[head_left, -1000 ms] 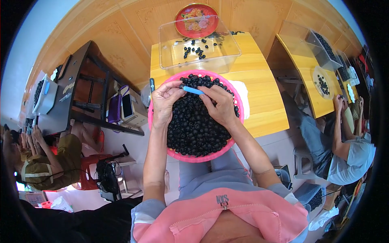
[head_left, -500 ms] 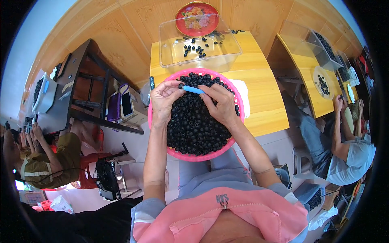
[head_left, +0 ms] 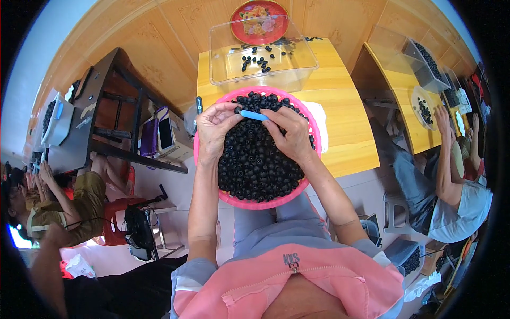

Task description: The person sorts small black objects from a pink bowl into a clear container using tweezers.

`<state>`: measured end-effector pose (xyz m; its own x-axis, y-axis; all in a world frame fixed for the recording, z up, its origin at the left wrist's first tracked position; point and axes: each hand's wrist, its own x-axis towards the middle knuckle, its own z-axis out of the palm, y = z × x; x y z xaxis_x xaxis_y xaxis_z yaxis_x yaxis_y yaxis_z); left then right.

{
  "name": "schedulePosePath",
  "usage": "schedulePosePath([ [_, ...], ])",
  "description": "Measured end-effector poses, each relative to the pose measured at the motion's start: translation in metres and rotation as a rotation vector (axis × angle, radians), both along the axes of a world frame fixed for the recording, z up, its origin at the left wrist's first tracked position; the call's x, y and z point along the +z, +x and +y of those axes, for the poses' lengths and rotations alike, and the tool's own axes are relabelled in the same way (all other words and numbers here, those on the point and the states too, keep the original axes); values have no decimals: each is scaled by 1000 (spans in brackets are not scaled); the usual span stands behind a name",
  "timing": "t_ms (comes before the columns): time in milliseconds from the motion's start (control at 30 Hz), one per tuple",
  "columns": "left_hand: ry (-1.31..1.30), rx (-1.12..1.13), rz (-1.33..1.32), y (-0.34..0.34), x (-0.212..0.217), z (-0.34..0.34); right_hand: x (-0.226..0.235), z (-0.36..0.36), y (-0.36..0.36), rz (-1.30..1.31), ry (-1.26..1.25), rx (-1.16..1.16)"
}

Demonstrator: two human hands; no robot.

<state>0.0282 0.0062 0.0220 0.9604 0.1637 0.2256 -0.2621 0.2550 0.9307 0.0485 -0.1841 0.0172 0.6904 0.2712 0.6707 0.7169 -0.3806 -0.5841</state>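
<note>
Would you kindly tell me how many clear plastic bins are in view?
2: one clear bin on the yellow table beyond the pink basket, and one clear bin on the right-hand table; others may be hidden.

yellow wooden table (head_left: 350, 122) | pink basket (head_left: 313, 130) (overhanging edge) | clear tub (head_left: 297, 66)

Red floral tray (head_left: 259, 15) behind; co-worker (head_left: 451, 175) right; phone (head_left: 166, 133) left.

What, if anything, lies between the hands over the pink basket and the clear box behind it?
Nothing visible does. Both hands, left and right, hold a blue tool above the berries in the pink basket. The clear box sits right behind the basket's far rim, open-topped.
</note>
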Motion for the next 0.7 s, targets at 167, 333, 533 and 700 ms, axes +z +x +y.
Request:
schedulePosePath([
  [167,-2,-14,14,-1,0,3,0,1,1,-19,16,15],
  [333,-52,-78,7,-1,-1,6,3,2,0,-78,38,1],
  [533,-167,-150,-20,-3,-1,6,0,-4,7,38,105,-119],
  [700,-149,-81,43,-2,2,5,3,-4,5,78,206,-148],
])
